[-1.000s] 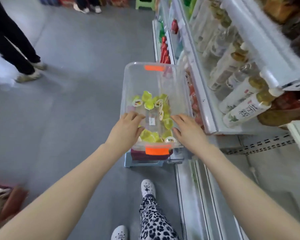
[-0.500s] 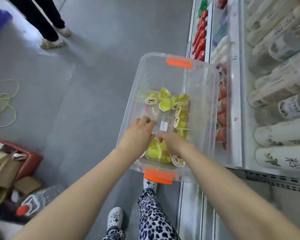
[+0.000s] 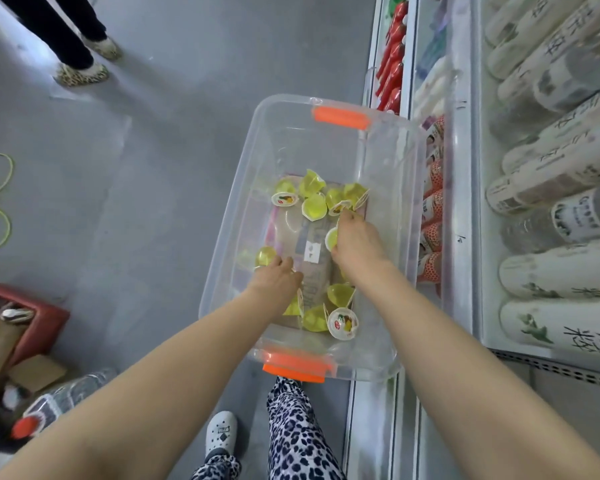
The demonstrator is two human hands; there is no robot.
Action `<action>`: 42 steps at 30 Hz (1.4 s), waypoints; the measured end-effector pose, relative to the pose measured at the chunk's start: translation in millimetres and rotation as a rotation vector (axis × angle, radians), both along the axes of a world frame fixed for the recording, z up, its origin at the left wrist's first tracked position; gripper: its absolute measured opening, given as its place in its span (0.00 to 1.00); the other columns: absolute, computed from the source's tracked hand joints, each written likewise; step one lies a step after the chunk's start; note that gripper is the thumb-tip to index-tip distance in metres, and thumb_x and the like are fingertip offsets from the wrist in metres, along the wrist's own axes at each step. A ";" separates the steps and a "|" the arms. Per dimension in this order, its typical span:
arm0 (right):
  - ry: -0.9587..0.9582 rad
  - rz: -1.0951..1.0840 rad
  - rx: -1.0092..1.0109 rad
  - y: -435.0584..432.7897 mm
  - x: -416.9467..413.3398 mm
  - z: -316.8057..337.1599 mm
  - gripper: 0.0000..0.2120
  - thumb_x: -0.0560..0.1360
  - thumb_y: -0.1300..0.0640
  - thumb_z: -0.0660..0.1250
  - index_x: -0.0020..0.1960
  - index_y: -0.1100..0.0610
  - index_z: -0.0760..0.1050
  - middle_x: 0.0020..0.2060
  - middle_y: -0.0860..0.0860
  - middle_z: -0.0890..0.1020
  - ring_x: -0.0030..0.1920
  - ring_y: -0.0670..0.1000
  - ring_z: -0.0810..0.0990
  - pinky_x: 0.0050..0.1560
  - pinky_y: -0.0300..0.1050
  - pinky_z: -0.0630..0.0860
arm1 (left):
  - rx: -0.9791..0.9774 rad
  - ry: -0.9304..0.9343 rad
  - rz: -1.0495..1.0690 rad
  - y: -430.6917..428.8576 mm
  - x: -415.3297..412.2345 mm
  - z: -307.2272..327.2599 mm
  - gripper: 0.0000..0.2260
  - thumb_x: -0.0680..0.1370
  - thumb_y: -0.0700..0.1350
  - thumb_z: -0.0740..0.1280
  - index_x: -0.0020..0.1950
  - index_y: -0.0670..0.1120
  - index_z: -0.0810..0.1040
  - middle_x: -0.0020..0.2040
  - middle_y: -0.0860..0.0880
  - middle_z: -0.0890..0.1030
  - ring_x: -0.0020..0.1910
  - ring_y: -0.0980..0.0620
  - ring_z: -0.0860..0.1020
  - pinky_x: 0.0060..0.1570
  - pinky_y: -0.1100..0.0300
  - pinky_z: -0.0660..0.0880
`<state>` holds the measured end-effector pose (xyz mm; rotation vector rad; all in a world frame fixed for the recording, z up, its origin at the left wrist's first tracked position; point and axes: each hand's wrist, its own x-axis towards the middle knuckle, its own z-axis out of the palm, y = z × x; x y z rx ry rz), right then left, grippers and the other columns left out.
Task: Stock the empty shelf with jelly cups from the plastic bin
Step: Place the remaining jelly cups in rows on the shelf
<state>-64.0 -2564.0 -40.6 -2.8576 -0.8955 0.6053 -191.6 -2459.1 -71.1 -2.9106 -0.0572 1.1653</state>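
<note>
Bin (image 3: 229, 216) of clear plastic is lying lengthwise away from me, beside the shelf (image 3: 461, 202), with glossy yellow cups (image 3: 314, 206) lying tipped all ways inside. My right hand (image 3: 355, 237) is pinching one cup (image 3: 331, 237); my left hand (image 3: 278, 277) is curling down, and I cannot tell its grip.

Single head-worn view, looking steeply down.
The wide-angle camera sits close above the plastic bin (image 3: 388, 157), facing forward and down. Grey floor (image 3: 153, 168) fills the left side and stocked shelves (image 3: 465, 188) run along the right.
</note>
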 end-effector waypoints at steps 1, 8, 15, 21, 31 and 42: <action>-0.006 0.024 -0.013 3.8 2.0 -0.4 0.20 0.74 0.67 0.62 0.66 0.64 0.67 0.58 0.63 0.75 0.56 0.63 0.76 0.50 0.49 0.72 | 0.019 0.013 -0.020 3.6 3.9 -4.6 0.25 0.77 0.42 0.66 0.73 0.47 0.63 0.70 0.41 0.64 0.72 0.39 0.60 0.65 0.47 0.68; 0.068 0.159 -0.113 21.5 16.1 -9.0 0.21 0.76 0.64 0.59 0.68 0.53 0.71 0.60 0.61 0.72 0.61 0.65 0.72 0.60 0.54 0.73 | 0.069 -0.011 -0.085 6.9 12.9 -18.1 0.19 0.79 0.40 0.59 0.70 0.46 0.64 0.64 0.42 0.74 0.66 0.40 0.66 0.61 0.50 0.69; 0.045 0.073 -0.154 10.3 27.6 -12.5 0.21 0.76 0.65 0.58 0.69 0.56 0.65 0.60 0.60 0.75 0.58 0.63 0.76 0.51 0.49 0.72 | 0.031 -0.117 0.009 11.5 12.7 -17.4 0.20 0.74 0.40 0.66 0.65 0.43 0.66 0.59 0.43 0.71 0.56 0.42 0.71 0.55 0.52 0.69; 0.137 -0.041 0.104 3.8 20.4 6.6 0.22 0.78 0.56 0.63 0.71 0.51 0.64 0.63 0.60 0.71 0.59 0.63 0.75 0.56 0.50 0.71 | -0.194 -0.174 0.214 10.2 18.6 3.0 0.24 0.73 0.48 0.72 0.65 0.43 0.69 0.60 0.44 0.69 0.55 0.42 0.76 0.55 0.51 0.72; 0.121 -0.300 0.554 -45.4 -40.8 88.2 0.11 0.71 0.53 0.73 0.50 0.49 0.73 0.52 0.49 0.73 0.50 0.48 0.73 0.45 0.38 0.66 | -0.498 -0.484 0.462 9.1 -23.8 79.6 0.28 0.71 0.51 0.74 0.69 0.48 0.70 0.62 0.46 0.75 0.59 0.46 0.75 0.55 0.55 0.70; -0.291 -0.397 0.674 -114.3 -188.4 173.0 0.13 0.67 0.51 0.75 0.43 0.54 0.73 0.44 0.48 0.77 0.48 0.50 0.73 0.43 0.42 0.62 | -0.591 -0.755 0.267 -12.3 -118.5 165.3 0.25 0.66 0.56 0.75 0.60 0.49 0.78 0.54 0.50 0.82 0.54 0.47 0.77 0.53 0.54 0.74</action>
